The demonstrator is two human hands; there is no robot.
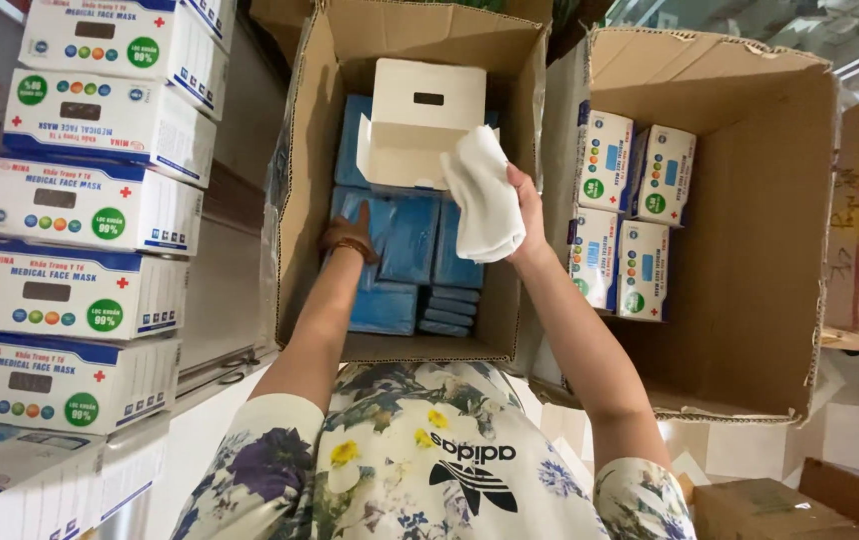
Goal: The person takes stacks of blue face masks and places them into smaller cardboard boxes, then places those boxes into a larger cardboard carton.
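Observation:
My left hand (pixel 348 228), with a brown bracelet at the wrist, reaches down into the brown carton (pixel 302 200) among blue packs of face masks (pixel 405 240); its fingers are hidden among the packs. My right hand (pixel 525 215) holds a crumpled white plastic bag (pixel 482 195) over the same carton. Just beyond the bag, an open white mask box (pixel 420 120) with its flap up rests on the blue packs.
A second brown carton (pixel 760 230) at the right holds several white-and-blue mask boxes (pixel 622 215) standing on end. A stack of the same boxes (pixel 80 210) rises at the left. Smaller brown cartons (pixel 770 510) lie at the lower right.

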